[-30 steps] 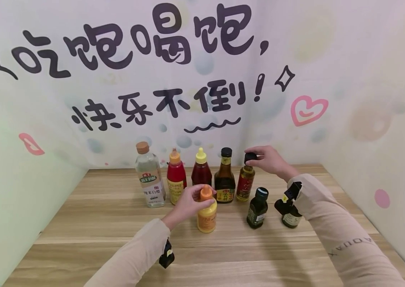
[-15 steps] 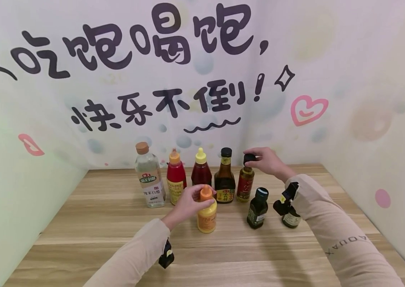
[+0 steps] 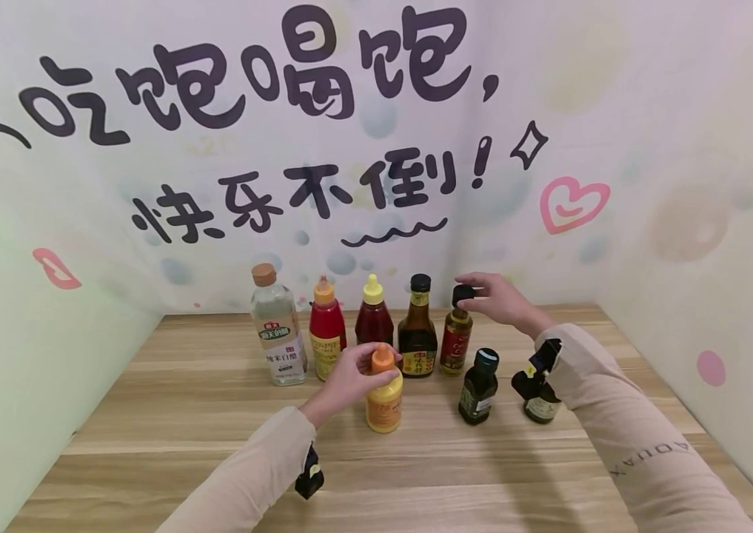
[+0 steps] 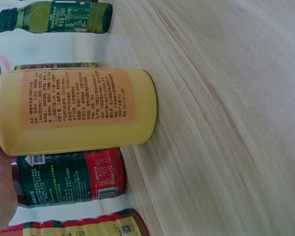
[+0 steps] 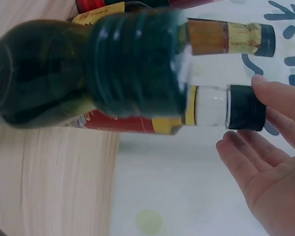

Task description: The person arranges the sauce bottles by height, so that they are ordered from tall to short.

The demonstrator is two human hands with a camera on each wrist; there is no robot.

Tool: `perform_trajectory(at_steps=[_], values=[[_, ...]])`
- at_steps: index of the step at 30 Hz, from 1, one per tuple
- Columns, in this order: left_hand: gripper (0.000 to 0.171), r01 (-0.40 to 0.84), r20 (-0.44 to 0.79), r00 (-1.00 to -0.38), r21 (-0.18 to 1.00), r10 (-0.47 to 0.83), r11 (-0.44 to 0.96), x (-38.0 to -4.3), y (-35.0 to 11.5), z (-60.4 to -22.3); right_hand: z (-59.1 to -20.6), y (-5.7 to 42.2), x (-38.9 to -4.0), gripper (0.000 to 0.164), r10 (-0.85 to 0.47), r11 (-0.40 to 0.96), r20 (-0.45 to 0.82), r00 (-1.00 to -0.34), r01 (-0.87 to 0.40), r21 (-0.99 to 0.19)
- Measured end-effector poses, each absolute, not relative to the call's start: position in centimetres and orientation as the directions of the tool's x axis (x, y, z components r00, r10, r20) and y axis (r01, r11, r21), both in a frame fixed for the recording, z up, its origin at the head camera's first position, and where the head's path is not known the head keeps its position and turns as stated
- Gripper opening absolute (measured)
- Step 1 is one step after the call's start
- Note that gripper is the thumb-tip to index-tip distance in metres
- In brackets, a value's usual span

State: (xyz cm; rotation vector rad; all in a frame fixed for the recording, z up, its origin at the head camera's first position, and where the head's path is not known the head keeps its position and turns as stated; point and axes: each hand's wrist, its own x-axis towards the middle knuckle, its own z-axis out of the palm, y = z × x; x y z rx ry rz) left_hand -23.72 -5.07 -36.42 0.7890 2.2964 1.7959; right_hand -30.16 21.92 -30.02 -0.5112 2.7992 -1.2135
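Note:
My left hand point(image 3: 348, 379) grips a yellow squeeze bottle point(image 3: 385, 411) at its orange cap and shoulder; the bottle stands upright on the wooden table. Its printed back label fills much of the left wrist view. Behind and to the right, my right hand point(image 3: 504, 302) is at the black cap point(image 5: 247, 108) of a slim oil bottle point(image 3: 456, 346) with a red label, standing upright at the end of the back row. The right wrist view shows one fingertip at the cap's edge, while the other fingers point(image 5: 250, 157) are spread below it. A dark green bottle point(image 5: 137, 64) hides part of the oil bottle there.
In the back row stand a clear vinegar bottle point(image 3: 280, 337), a red sauce bottle point(image 3: 327, 322), a dark red squeeze bottle point(image 3: 374, 322) and a brown sauce bottle point(image 3: 418, 337). A small bottle point(image 3: 541, 409) stands partly under my right wrist. A printed cloth wall point(image 3: 229, 277) rises behind.
The oil bottle has shifted slightly left at its cap and now stands straight. My right fingers have loosened from its cap. My left hand and the yellow squeeze bottle have stayed in place.

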Motion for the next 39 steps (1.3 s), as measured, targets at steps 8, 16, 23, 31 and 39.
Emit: perform_trajectory(at_steps=[8, 16, 23, 31, 39], values=[[0.026, 0.325, 0.221, -0.857, 0.933, 0.465, 0.155, -23.8, -5.0, -36.6, -29.3, 23.9, -29.5, 0.05, -0.307, 0.624, 0.095, -0.947, -0.276, -0.731], [0.025, 0.316, 0.22, -0.866, 0.937, 0.448, 0.151, -23.8, -5.2, -36.7, -28.6, 25.9, -28.4, 0.052, -0.296, 0.629, 0.099, -0.95, -0.271, -0.729], [0.025, 0.313, 0.216, -0.867, 0.937, 0.448, 0.154, -23.8, -5.1, -36.8, -28.3, 27.8, -26.9, 0.053, -0.306, 0.63, 0.101, -0.947, -0.281, -0.724], [0.025, 0.313, 0.215, -0.865, 0.937, 0.452, 0.153, -23.6, -4.9, -36.6, -29.4, 30.3, -25.1, 0.053, -0.298, 0.658, 0.122, -0.947, -0.296, -0.692], [0.026, 0.309, 0.206, -0.869, 0.936, 0.451, 0.169, -23.5, -4.9, -36.4, -30.6, 32.3, -23.5, 0.049, -0.309, 0.665, 0.144, -0.94, -0.322, -0.674]])
